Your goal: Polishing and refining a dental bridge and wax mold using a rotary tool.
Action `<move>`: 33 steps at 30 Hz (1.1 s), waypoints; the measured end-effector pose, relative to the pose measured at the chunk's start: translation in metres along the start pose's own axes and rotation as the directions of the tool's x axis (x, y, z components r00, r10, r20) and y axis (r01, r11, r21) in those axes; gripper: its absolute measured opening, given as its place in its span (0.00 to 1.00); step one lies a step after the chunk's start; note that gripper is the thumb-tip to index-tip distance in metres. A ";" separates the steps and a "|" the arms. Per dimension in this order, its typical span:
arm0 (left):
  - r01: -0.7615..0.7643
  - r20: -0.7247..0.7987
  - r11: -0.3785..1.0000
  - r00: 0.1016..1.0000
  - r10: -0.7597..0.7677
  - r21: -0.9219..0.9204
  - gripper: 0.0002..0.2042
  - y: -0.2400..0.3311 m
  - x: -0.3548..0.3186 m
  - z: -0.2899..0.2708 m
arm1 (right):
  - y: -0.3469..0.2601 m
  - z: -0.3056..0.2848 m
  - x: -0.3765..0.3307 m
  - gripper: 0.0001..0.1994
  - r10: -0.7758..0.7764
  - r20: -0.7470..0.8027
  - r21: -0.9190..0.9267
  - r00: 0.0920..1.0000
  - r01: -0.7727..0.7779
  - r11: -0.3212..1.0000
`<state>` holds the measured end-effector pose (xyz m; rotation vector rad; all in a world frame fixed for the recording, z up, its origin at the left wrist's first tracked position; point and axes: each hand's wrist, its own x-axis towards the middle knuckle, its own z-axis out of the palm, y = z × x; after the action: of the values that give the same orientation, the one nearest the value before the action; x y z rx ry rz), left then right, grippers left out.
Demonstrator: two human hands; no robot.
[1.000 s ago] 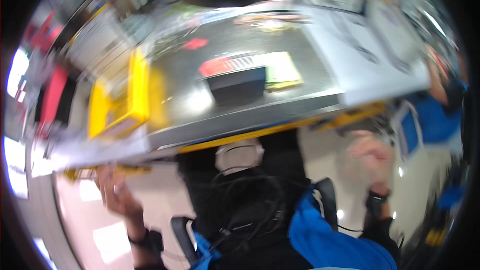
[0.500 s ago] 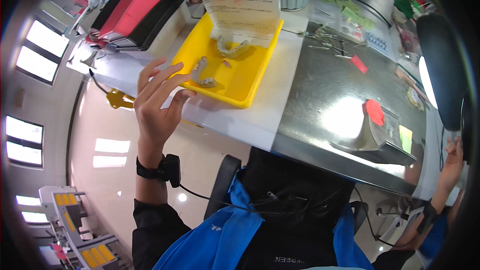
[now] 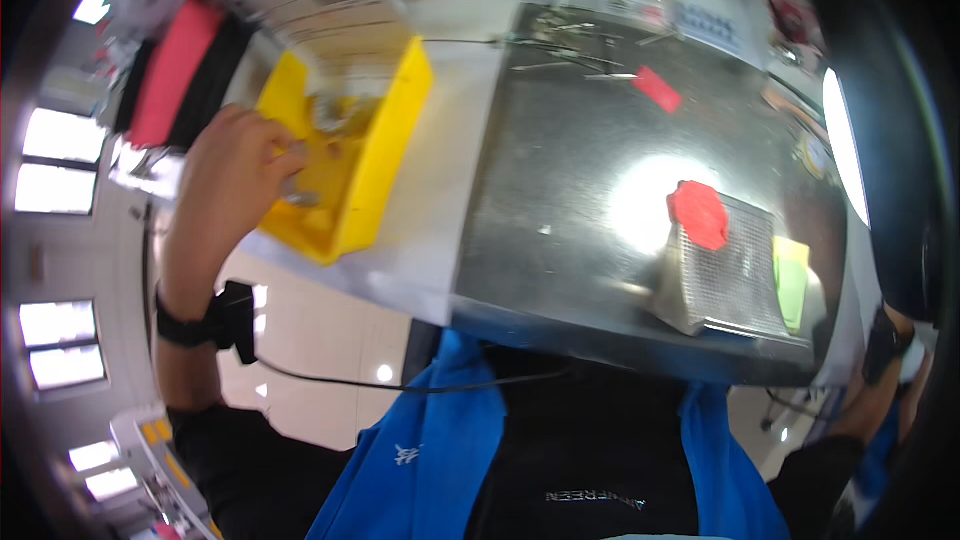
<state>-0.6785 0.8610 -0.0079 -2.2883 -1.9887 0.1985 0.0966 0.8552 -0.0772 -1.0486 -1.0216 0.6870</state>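
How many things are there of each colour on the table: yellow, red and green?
Yellow: 1, the bin that the left hand reaches into.
Red: 2, a tag and a disc.
Green: 1, a note.
Total: 4.

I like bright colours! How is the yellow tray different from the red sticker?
The yellow tray is a deep bin holding small metal parts; the red sticker is flat. The left hand reaches into the tray; nothing touches the sticker. The tray is much larger. Both are on the workbench.
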 end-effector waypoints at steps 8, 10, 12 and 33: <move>0.088 -0.302 0.987 0.945 -0.126 -0.135 0.10 0.008 0.001 -0.012 | -0.014 0.137 0.009 0.16 0.018 0.416 0.036 0.909 -0.036 0.999; 0.084 -0.311 0.988 0.943 -0.120 -0.126 0.09 0.028 -0.005 -0.041 | -0.007 0.189 0.022 0.16 -0.001 0.576 0.088 0.817 -0.060 0.994; -0.006 -0.361 0.980 0.930 -0.067 -0.199 0.09 0.059 -0.007 -0.052 | -0.015 0.232 0.025 0.17 -0.001 0.701 0.092 0.713 -0.090 0.992; -0.565 -0.316 0.600 0.821 0.475 -0.566 0.17 0.260 0.120 0.020 | 0.006 0.255 -0.059 0.19 -0.236 0.810 -0.324 0.537 0.746 0.582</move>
<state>-0.4110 0.9432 -0.0735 -3.1569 -1.3668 -0.7090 -0.1607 0.9004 -0.0667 -0.9480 -2.2968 0.1501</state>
